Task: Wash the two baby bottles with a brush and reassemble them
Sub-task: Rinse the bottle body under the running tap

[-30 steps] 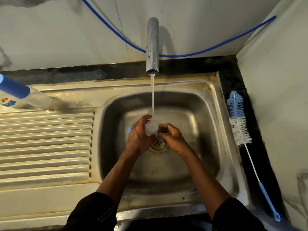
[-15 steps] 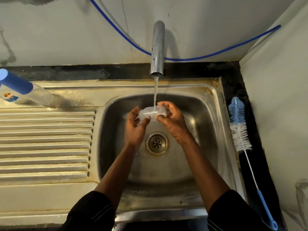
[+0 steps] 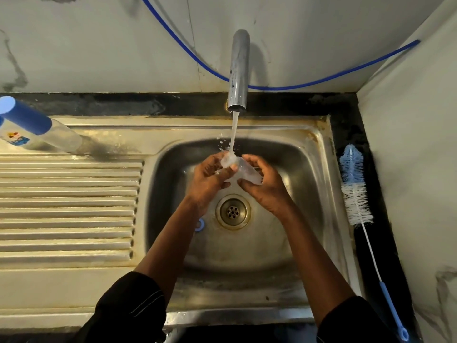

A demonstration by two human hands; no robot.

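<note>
Grip: left hand (image 3: pixel 207 180), right hand (image 3: pixel 268 190) clasp clear bottle (image 3: pixel 244 169) under stream (image 3: pixel 232 134); sink (image 3: pixel 311 174) holds ring (image 3: pixel 199 225).

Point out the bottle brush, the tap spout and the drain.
bottle brush (image 3: pixel 357 204): head view, on its white bristles.
tap spout (image 3: pixel 238 70): head view, mid metal tube.
drain (image 3: pixel 233 212): head view, perforated centre.
</note>
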